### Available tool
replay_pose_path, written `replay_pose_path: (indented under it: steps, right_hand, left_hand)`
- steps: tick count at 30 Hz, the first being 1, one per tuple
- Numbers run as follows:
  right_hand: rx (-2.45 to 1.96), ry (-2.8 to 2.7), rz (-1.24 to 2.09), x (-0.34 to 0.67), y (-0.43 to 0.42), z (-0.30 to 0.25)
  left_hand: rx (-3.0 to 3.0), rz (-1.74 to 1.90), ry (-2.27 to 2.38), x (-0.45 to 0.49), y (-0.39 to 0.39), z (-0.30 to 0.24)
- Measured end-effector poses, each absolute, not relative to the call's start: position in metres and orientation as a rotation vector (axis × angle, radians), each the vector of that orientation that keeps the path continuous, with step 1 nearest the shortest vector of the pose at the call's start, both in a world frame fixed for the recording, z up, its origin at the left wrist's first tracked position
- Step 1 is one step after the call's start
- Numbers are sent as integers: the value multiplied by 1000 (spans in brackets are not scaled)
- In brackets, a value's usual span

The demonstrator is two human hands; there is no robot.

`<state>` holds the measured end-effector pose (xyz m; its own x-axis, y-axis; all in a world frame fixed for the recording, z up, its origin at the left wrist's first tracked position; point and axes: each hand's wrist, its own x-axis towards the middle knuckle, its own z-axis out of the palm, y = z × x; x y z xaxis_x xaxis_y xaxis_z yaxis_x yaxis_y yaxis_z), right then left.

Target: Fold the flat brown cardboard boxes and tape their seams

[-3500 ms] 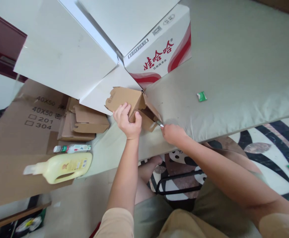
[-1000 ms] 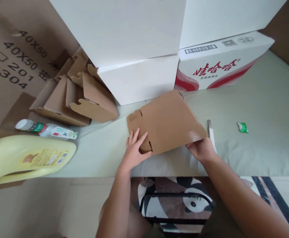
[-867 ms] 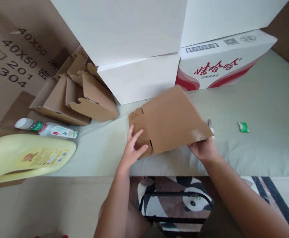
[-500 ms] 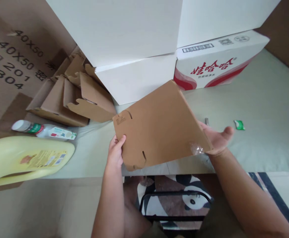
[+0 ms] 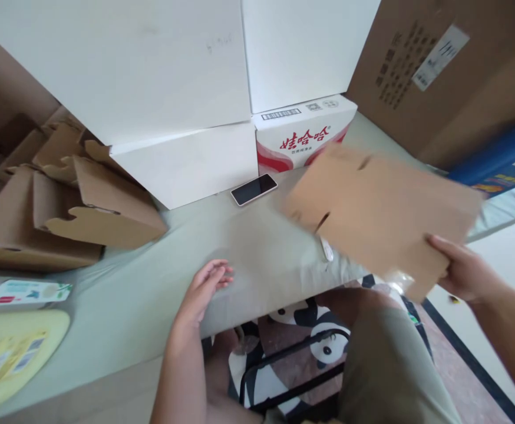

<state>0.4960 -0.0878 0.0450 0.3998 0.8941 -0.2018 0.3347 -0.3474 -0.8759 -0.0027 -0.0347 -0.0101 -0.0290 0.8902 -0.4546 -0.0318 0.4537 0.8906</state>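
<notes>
My right hand (image 5: 465,268) grips a flat brown cardboard box (image 5: 385,212) by its near right edge, thumb on top. The box is held tilted above the table's right side, blurred by motion, with slots cut along its left part and a shiny bit of clear tape at its lower edge. Over the table's front edge, my left hand (image 5: 207,288) is open, its fingers loosely bent and nothing in them. A small white object (image 5: 327,249) lies on the cloth, just under the cardboard's lower left edge. Behind my left hand, a phone (image 5: 254,189) rests face up.
White boxes (image 5: 187,165) are stacked at the back beside a red-and-white carton (image 5: 301,138). Several folded cardboard boxes (image 5: 116,215) stand at left, near a bottle (image 5: 27,292) and a yellow jug (image 5: 19,353). A large brown carton (image 5: 416,118) and blue package (image 5: 505,159) are at right.
My left hand has let go of the cardboard box. My right hand has closed on it and swung it to the right. The view has turned right, and the phone now shows.
</notes>
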Motion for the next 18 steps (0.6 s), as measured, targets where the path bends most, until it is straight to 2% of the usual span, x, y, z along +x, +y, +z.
replay_pose_path:
  steps: [2,4,8,12,15,18]
  right_hand:
    - [-1802,-795,934,524,-88,53]
    - [-1776,-687,784,541,-69,64]
    - [-1707,-757,730,547,-1,90]
    - [-1615,-927,1158,520,23,95]
    - [-1501,-1313,1705,490,-6,82]
    - [-1380,-1587,1958,458,-34,73]
  left_hand:
    - [828,906,1426,0,-32,-9]
    - [841,916,1444,2,-30,-10]
    - [889,882,1487,4,-28,-13]
    - [925,847,1468,1,-30,-13]
    - [965,814,1398,-2,-33,-8]
    - [1003,834,1357,-3,-39,0]
